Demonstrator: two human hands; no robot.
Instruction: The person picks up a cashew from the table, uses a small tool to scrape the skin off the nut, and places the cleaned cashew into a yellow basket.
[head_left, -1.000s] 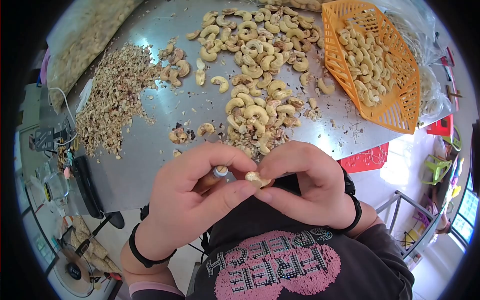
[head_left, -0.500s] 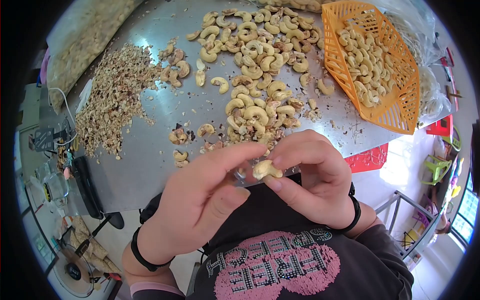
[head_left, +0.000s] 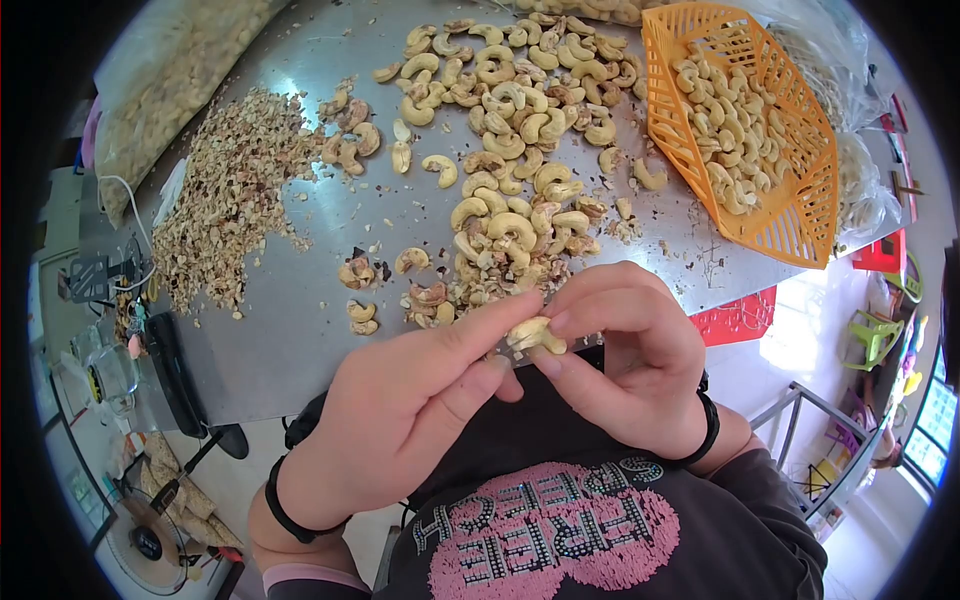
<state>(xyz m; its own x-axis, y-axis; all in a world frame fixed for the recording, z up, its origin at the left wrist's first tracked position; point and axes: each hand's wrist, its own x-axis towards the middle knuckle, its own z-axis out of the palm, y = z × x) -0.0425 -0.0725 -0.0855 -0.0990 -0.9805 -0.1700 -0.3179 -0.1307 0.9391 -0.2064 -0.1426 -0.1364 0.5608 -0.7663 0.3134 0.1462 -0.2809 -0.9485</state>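
Head view, two hands, right hand (head_left: 635, 365) fingers pinching one cashew (head_left: 535, 334), left hand (head_left: 400, 410) fingers touching it

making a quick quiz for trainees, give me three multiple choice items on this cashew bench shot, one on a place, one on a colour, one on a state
1. Where does the orange plastic mesh basket sit on the grey metal table?
A. upper right of the picture
B. lower left
C. under the table

2. What colour are the bands on both wrists?
A. white
B. black
C. green

3. What is the state of the pale curved cashew kernel near the table's front edge?
A. lying loose on the table
B. dropped into the basket
C. pinched between the fingers of both hands

Answers:
1 A, the basket lies at the table's upper right with kernels in it.
2 B, a black band shows on the left wrist and on the right wrist.
3 C, the left hand and right hand meet on the kernel, above the heap of loose cashews.
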